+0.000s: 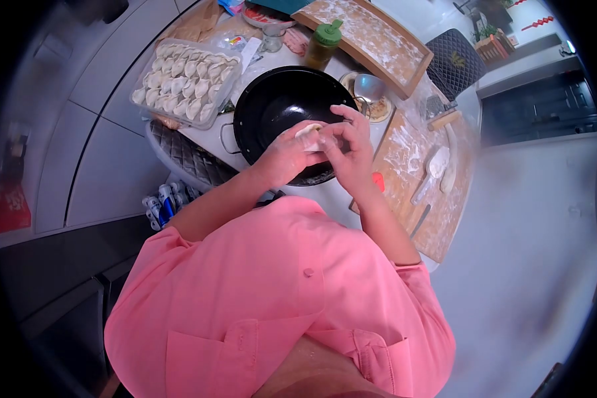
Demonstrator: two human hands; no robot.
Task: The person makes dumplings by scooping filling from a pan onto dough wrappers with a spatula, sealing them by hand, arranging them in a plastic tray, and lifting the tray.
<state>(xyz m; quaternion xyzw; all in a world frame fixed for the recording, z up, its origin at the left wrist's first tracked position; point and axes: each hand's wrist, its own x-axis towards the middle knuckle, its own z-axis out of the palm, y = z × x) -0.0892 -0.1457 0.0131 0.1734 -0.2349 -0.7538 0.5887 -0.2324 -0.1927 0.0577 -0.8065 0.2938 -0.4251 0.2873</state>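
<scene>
Both hands meet over the black wok [262, 99]. My left hand [286, 158] cradles a dumpling [310, 138], its pale wrapper showing between the fingers. From the other side, my right hand [350, 140] has its thumb and index finger on the edge of that wrapper, with the other fingers raised. Whether the wrapper is fully sealed I cannot tell. At the upper left, a clear plastic container [209, 121] holds rows of shaped dumplings [186, 79].
Behind the wok stands a green-capped oil bottle [324, 45]. A floured wooden tray [371, 40] lies beyond it. On the right, a floured board [404, 156] bears a white spoon [435, 169], a dough strip [450, 159] and a knife [420, 221]. A metal bowl [369, 87] sits beside the wok.
</scene>
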